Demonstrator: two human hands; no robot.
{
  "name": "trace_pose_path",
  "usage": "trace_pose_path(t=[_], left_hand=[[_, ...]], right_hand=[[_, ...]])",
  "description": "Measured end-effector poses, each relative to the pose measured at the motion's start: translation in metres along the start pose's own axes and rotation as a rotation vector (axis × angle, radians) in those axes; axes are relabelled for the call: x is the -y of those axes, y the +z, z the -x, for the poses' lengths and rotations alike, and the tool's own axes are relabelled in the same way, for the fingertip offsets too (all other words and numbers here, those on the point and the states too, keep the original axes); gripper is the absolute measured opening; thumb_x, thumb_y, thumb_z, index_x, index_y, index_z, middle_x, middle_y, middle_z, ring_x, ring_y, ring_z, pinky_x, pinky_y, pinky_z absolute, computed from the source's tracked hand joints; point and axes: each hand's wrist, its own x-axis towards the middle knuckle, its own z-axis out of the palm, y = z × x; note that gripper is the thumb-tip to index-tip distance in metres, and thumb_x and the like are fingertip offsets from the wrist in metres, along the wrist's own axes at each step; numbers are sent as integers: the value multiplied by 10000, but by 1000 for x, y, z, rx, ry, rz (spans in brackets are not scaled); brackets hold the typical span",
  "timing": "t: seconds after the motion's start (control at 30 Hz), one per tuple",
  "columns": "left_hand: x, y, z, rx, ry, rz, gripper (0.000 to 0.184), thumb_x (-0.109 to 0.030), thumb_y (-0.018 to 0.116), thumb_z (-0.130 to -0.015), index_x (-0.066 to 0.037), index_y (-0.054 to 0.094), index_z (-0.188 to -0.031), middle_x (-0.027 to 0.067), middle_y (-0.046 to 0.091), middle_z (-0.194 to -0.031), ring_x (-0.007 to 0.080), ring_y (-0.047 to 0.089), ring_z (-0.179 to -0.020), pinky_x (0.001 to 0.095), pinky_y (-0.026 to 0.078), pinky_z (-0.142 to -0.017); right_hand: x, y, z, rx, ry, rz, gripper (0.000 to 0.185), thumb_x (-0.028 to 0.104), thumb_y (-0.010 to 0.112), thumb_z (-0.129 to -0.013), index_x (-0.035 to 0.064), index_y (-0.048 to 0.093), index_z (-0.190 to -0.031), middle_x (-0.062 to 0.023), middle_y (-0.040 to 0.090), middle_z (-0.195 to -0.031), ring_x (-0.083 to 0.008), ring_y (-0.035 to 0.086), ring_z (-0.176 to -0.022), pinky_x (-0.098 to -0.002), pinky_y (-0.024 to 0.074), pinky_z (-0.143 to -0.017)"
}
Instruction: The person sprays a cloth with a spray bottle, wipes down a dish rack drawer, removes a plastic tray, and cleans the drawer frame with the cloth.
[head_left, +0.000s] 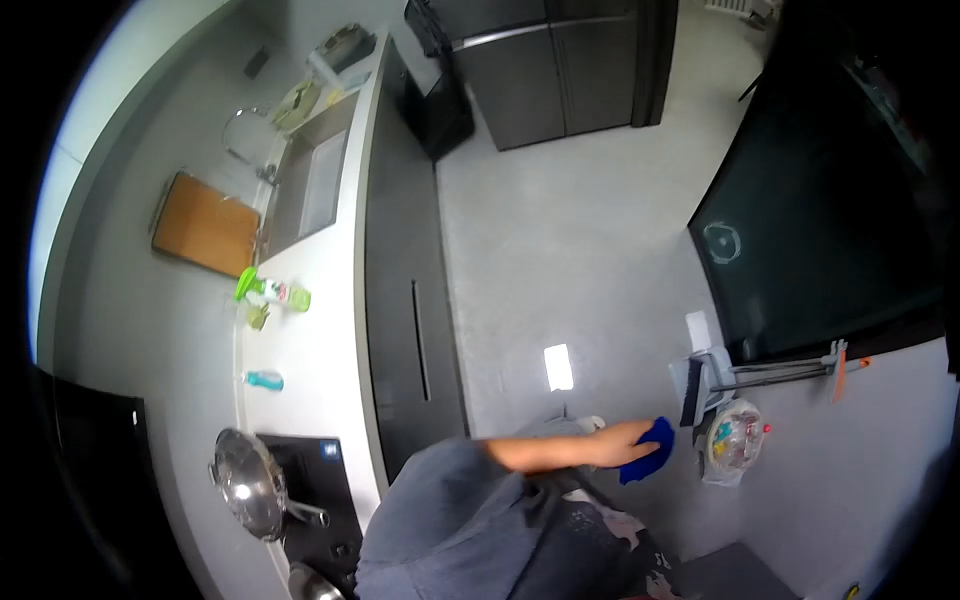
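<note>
My left arm reaches across to the right from a grey sleeve. My left hand is closed on a crumpled dark blue cloth, which hangs from the fingers above the floor. Just to its right stands a small trash bin lined with a clear bag and holding some litter; the cloth is apart from it. My right hand does not show.
A dustpan and a broom stand beside the bin. On the left counter are a wok by a black cooktop, a green spray bottle, a teal bottle, a cutting board and a sink.
</note>
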Motion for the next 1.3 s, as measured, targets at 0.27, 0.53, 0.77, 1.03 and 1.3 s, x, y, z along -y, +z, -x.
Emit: trace_pose_path(t=[0.27, 0.53, 0.77, 1.03, 1.3], left_hand=[[67, -92, 10, -247, -125, 90, 364, -323, 525, -921, 7, 518, -1076, 192, 633, -896, 311, 628, -811, 378, 478, -715], [82, -331, -20, -632, -187, 99, 341, -294, 541, -921, 17, 539, -1061, 185, 645, -942, 246, 622, -848, 336, 476, -771], [92, -524, -50, -880, -212, 313, 214, -181, 511, -936, -6, 540, -1056, 92, 631, -948, 151, 591, -845, 297, 476, -765], [153, -645, -116, -1180, -252, 251, 254, -187, 509, -937, -14, 528, -1122, 103, 631, -990, 176, 595, -895, 313, 471, -814], [164, -701, -182, -1507, -919, 218, 309, -234, 529, -907, 16, 531, -1088, 220, 642, -943, 353, 629, -903, 394, 474, -815]], right_hand=[[59, -18, -61, 111, -83, 74, 352, 308, 676, -729, 54, 613, -964, -214, 631, -935, -395, 595, -901, -468, 477, -798], [246, 46, -183, 174, -605, 316, 376, 355, 653, -731, 70, 637, -975, -187, 646, -959, -375, 604, -922, -452, 482, -815], [569, -68, -148, 221, -290, 62, 461, 401, 612, -757, 54, 621, -1060, -177, 635, -1046, -339, 588, -1004, -413, 463, -883], [909, -130, -296, -142, -817, -119, 385, 165, 656, -781, 0, 562, -1115, -205, 579, -1099, -356, 543, -1045, -398, 418, -915], [1497, -337, -273, -638, -2107, -291, 505, 1, 621, -784, 28, 486, -1270, -178, 466, -1306, -342, 447, -1210, -428, 358, -1008]])
